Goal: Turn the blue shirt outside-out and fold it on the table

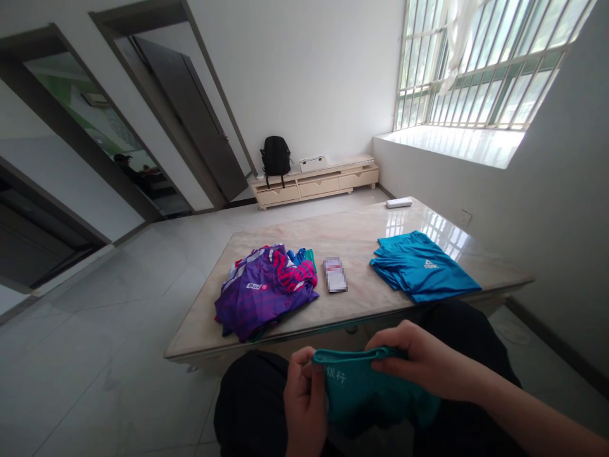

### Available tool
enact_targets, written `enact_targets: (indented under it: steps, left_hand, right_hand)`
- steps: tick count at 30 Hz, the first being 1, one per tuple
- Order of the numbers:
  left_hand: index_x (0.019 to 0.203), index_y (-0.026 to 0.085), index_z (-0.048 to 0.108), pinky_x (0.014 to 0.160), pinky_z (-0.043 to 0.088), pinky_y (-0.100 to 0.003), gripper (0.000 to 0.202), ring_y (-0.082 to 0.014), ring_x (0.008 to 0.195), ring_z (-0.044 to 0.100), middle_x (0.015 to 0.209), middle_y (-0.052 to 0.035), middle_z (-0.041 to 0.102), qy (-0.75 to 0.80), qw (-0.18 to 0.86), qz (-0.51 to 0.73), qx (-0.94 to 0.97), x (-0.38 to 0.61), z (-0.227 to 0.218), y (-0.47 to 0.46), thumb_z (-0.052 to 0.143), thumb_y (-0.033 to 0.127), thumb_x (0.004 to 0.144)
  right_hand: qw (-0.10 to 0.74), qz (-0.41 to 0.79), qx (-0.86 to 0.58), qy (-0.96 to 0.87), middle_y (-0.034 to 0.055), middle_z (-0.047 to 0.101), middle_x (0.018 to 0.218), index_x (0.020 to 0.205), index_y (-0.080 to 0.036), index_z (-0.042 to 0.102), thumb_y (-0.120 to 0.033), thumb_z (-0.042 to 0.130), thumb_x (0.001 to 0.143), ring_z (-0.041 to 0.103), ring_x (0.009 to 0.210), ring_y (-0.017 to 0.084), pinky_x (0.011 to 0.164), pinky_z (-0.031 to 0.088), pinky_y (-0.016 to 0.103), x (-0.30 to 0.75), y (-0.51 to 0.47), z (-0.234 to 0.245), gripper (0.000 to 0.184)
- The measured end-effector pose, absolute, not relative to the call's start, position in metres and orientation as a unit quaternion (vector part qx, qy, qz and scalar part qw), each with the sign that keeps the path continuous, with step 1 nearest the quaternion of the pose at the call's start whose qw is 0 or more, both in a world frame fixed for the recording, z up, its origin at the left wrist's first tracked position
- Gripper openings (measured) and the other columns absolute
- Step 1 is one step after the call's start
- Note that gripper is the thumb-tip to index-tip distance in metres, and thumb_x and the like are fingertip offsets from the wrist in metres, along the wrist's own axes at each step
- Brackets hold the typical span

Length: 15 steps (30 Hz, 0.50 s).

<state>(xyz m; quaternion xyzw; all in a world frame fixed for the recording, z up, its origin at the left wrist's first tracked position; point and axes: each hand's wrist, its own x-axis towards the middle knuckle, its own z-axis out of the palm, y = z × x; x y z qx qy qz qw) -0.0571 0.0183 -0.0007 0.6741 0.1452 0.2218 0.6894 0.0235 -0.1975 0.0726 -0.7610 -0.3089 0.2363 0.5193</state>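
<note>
A teal garment with white printed characters lies over my lap, below the near edge of the marble table. My left hand grips its left end and my right hand pinches its upper edge on the right. On the table, a heap of purple and pink shirts sits to the left. A folded blue shirt lies to the right. Between them rests a small flat pack.
A white remote-like object lies at the table's far corner. A low cream cabinet with a black backpack stands against the back wall. Open doorways are on the left, a barred window on the right, bare tiled floor around.
</note>
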Motion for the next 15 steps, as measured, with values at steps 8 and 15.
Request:
enact_targets:
  steps: [8, 15]
  left_hand:
    - [0.09, 0.018, 0.067, 0.039, 0.025, -0.016, 0.055, -0.0058, 0.037, 0.033, 0.048, 0.0049, 0.05, 0.062, 0.838, 0.0, 0.543, -0.032, -0.035, 0.048, 0.06, 0.072, 0.088]
    - [0.076, 0.014, 0.078, 0.058, 0.044, -0.027, 0.032, -0.019, 0.063, 0.059, 0.063, -0.0028, 0.067, -0.06, 0.742, -0.155, 0.649, -0.005, -0.035, 0.02, 0.085, 0.044, 0.075]
  right_hand:
    - [0.512, 0.328, -0.698, -0.379, 0.0007, 0.064, 0.084, 0.109, -0.013, 0.075, -0.035, 0.062, 0.096, 0.05, 0.074, 0.011, 0.067, 0.041, 0.019, 0.022, -0.195, 0.113, 0.028]
    - [0.644, 0.449, -0.535, -0.312, 0.0053, 0.069, 0.095, 0.109, -0.013, 0.078, -0.037, 0.072, 0.091, 0.059, 0.08, 0.012, 0.075, 0.047, 0.02, 0.019, -0.186, 0.112, 0.031]
